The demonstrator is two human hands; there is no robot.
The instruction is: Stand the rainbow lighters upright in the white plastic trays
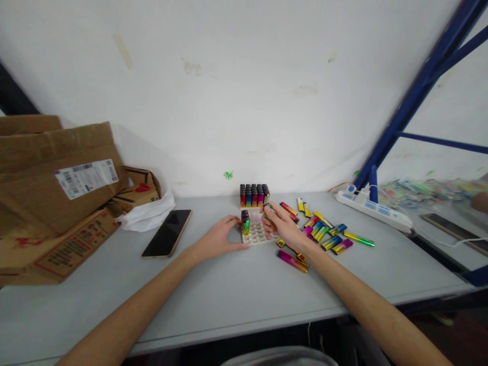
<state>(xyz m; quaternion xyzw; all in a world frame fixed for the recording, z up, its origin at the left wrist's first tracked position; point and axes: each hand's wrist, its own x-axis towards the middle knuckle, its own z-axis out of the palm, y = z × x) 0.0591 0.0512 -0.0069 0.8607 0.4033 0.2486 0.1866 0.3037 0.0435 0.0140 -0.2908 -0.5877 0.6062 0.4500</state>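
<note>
In the head view, a white tray (261,236) with rows of round holes lies on the table (213,300), a few lighters (246,226) upright at its left end, the other holes in sight bare. The left hand (221,235) is at that end, thumb and fingers spread apart around the tray's left edge; whether they touch it I cannot tell. The right hand (281,223) is over the tray's right part, fingers closed on a lighter (267,206), its green end showing. Just behind the tray, a block of black-topped lighters (254,196) stands upright in rows. To the tray's right, loose lighters (322,234) lie scattered, some touching, and farther right is a power strip (375,208). Left of the tray lie a phone (168,234), a white wrapper (148,213) and, farthest out, cardboard boxes (57,183)
</note>
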